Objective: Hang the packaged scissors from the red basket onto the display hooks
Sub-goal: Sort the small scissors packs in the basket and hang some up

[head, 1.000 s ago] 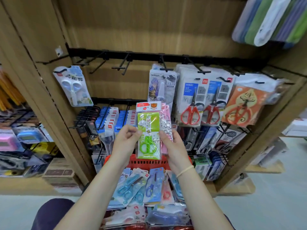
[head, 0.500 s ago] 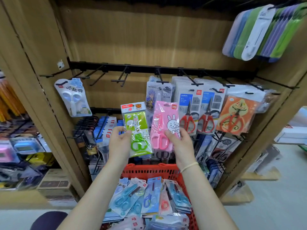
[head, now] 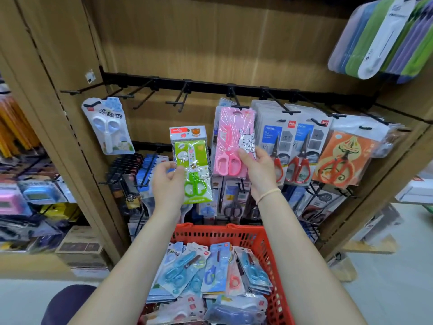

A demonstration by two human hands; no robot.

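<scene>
My left hand (head: 169,181) pinches a green scissors pack (head: 191,160) by its left edge, held upright below the empty display hooks (head: 178,99). My right hand (head: 259,164) grips a pink rabbit scissors pack (head: 230,141), raised so its top sits at the tip of a hook (head: 236,103) on the black rail. The red basket (head: 269,245) lies low in front of me, filled with several blue and pink scissors packs (head: 187,270).
White scissors pack (head: 108,125) hangs on the far-left hook. Red-handled scissors packs (head: 295,146) and an orange pack (head: 342,158) fill the right hooks. A lower rail (head: 145,165) carries more goods. Wooden side panels (head: 58,113) flank the bay.
Both hands rose and parted. The pink pack went up and right to the hook tip; the green pack lifted slightly, staying left of it.
</scene>
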